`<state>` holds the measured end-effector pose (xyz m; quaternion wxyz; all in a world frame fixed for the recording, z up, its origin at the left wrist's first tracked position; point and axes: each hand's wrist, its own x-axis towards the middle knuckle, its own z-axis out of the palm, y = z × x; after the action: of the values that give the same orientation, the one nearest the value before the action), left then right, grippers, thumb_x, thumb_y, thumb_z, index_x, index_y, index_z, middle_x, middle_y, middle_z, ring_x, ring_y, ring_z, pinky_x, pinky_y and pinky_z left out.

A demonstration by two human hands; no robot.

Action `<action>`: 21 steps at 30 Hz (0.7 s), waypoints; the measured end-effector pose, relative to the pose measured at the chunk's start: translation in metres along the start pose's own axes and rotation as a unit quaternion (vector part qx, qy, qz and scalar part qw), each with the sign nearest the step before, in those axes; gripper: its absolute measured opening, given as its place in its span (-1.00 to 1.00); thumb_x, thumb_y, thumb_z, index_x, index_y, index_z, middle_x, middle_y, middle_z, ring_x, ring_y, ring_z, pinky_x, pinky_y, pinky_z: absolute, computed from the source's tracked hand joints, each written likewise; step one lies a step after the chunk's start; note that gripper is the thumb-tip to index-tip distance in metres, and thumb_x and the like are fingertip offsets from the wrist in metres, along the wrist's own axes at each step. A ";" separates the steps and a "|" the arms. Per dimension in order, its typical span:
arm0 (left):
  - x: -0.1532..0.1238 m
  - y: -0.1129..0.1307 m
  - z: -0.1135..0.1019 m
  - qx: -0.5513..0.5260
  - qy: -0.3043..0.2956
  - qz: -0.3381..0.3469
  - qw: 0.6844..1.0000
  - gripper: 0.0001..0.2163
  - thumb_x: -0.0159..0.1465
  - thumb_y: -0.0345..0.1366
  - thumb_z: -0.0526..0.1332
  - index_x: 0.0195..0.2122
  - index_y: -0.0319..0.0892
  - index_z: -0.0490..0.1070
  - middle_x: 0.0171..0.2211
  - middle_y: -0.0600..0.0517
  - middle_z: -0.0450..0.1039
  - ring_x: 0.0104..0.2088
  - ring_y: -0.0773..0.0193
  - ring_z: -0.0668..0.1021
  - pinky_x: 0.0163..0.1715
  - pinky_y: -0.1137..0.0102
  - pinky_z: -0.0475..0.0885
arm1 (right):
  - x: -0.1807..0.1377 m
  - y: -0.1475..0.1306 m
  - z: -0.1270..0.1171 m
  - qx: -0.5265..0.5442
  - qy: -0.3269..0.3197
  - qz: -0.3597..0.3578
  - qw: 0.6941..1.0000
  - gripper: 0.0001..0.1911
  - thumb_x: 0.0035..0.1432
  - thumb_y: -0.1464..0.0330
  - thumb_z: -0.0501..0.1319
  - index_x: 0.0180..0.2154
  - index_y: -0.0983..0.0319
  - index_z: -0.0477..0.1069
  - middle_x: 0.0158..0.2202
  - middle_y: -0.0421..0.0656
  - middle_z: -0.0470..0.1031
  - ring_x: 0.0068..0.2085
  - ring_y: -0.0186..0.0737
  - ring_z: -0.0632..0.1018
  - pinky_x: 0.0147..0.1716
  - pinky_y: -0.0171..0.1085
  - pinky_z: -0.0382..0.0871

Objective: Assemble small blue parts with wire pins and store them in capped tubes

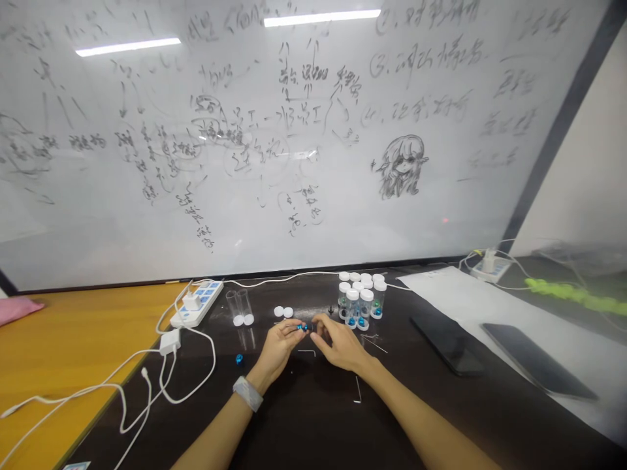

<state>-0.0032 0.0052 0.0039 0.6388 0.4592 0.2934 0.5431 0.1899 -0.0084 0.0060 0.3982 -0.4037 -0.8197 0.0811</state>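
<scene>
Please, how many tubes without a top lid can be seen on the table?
2. They stand side by side, beyond and left of the left hand: the left tube and the right tube. Others may be hidden behind the capped tubes.

I get bright light, two lamp reflections (pixel 322 18) glaring off the whiteboard (pixel 343 228), and stretched blur toward the right edge.

Partly covered, too small
Cannot make out the blue piece (pixel 304 328) between left hand (pixel 278 348) and right hand (pixel 339 344).
</scene>
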 end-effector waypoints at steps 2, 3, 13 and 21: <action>0.000 -0.001 -0.001 0.001 -0.003 0.002 1.000 -0.72 -0.02 -0.38 0.51 -0.27 -0.22 0.55 -0.24 -0.04 0.58 -0.23 0.26 0.60 -0.11 0.39 0.45 | 0.000 0.000 -0.001 0.000 -0.002 -0.008 1.000 -0.82 0.32 0.31 0.11 -0.05 0.17 0.28 -0.32 -0.20 0.48 -0.35 -0.23 0.50 -0.34 -0.29 0.31; 0.000 -0.001 -0.001 0.000 -0.004 0.004 1.000 -0.72 -0.01 -0.38 0.50 -0.27 -0.22 0.55 -0.23 -0.04 0.58 -0.22 0.26 0.60 -0.11 0.39 0.45 | 0.000 0.000 -0.001 -0.004 -0.002 -0.011 1.000 -0.88 0.34 0.32 0.07 -0.10 0.16 0.30 -0.32 -0.19 0.48 -0.33 -0.22 0.51 -0.32 -0.29 0.31; -0.001 0.002 0.001 -0.003 0.004 0.007 1.000 -0.71 -0.04 -0.37 0.52 -0.29 -0.23 0.55 -0.23 -0.06 0.59 -0.21 0.21 0.61 -0.06 0.32 0.44 | 0.000 -0.002 0.000 -0.011 -0.003 -0.010 1.000 -0.79 0.41 0.29 -0.04 -0.16 0.16 0.35 -0.33 -0.16 0.49 -0.32 -0.20 0.52 -0.32 -0.27 0.31; -0.001 0.001 0.000 -0.003 0.001 0.009 1.000 -0.71 -0.03 -0.37 0.51 -0.28 -0.23 0.54 -0.23 -0.06 0.59 -0.21 0.22 0.60 -0.07 0.33 0.45 | -0.001 -0.001 0.001 -0.016 -0.001 -0.001 1.000 -0.82 0.39 0.27 0.03 -0.07 0.16 0.32 -0.34 -0.19 0.50 -0.35 -0.22 0.53 -0.34 -0.30 0.32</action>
<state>-0.0039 0.0044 0.0049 0.6347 0.4599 0.2880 0.5501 0.1886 -0.0095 0.0056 0.3911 -0.4096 -0.8214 0.0677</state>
